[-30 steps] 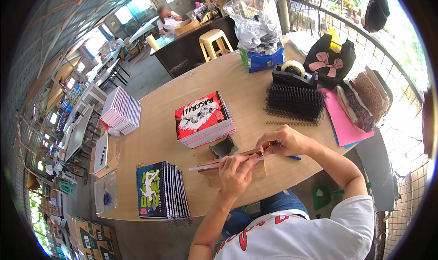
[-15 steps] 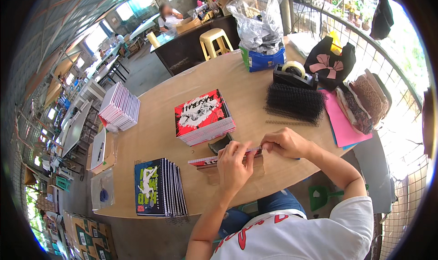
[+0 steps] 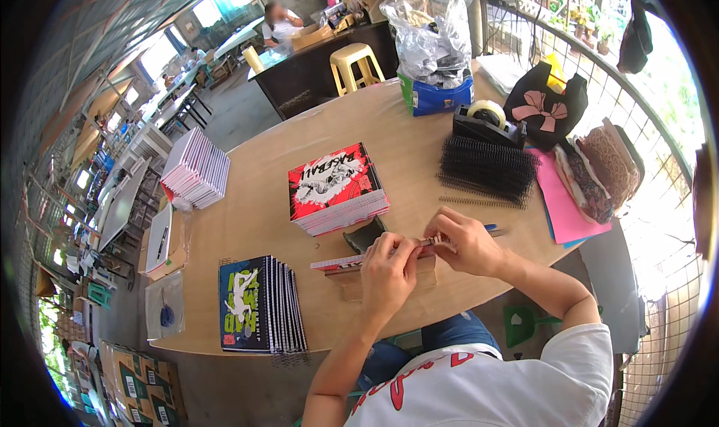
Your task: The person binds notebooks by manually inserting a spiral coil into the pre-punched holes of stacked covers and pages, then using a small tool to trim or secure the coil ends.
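A red-and-white notebook (image 3: 335, 264) stands on its edge in front of me, against a low brown block (image 3: 356, 286). My left hand (image 3: 388, 266) is closed on the notebook's upper edge, fingers bent over it. At the notebook's right end, my right hand (image 3: 466, 241) is closed in a pinch, its fingertips nearly meeting the left ones. What sits between those fingertips is too small and covered to make out. Just behind the notebook lies a dark, curved piece (image 3: 364, 235). A stack of red-covered notebooks (image 3: 333, 180) stands beyond it.
Spiral-bound notebooks (image 3: 258, 307) fan out at left, near another stack (image 3: 196, 169). Black wire coils (image 3: 487, 169), a tape dispenser (image 3: 488, 124), pink sheets (image 3: 573, 202) and a pouch (image 3: 603, 169) occupy the right. A plastic bag (image 3: 434, 45) stands at the back. A blue pen (image 3: 490, 227) lies by my right hand.
My right hand has moved slightly left and closer to my left hand, turning over the notebook's end. The blue pen beside it shows more now. My left hand stays on the notebook.
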`<action>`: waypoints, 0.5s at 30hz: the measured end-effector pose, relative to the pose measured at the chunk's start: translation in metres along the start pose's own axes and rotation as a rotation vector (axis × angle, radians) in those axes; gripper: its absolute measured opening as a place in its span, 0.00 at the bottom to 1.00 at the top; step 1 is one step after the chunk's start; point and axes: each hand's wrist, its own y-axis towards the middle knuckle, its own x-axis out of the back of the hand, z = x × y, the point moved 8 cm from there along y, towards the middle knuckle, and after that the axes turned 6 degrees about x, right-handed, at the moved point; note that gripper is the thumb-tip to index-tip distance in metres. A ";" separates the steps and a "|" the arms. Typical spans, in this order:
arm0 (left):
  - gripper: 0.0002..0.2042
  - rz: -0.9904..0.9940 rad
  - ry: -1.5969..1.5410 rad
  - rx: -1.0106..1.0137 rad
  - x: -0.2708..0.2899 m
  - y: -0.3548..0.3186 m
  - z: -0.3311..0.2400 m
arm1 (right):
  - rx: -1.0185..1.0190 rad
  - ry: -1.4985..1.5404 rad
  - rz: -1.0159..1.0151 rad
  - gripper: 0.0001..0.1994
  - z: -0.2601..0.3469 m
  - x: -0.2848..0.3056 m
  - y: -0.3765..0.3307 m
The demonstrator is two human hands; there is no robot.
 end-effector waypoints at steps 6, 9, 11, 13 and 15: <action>0.07 0.001 -0.001 -0.040 -0.001 -0.006 -0.003 | 0.097 -0.306 0.187 0.08 0.011 -0.007 -0.001; 0.08 0.032 0.047 -0.032 -0.003 -0.013 0.001 | 0.084 -0.227 0.035 0.07 0.018 -0.002 -0.005; 0.08 0.039 0.019 -0.038 -0.004 -0.017 0.000 | 0.237 -0.380 0.060 0.07 0.031 -0.003 -0.003; 0.09 0.033 -0.009 -0.038 -0.005 -0.018 -0.003 | 0.244 -0.419 0.205 0.10 0.028 -0.006 -0.001; 0.09 0.021 -0.024 -0.048 -0.002 -0.011 -0.010 | 0.086 -0.127 0.239 0.14 0.010 -0.001 0.022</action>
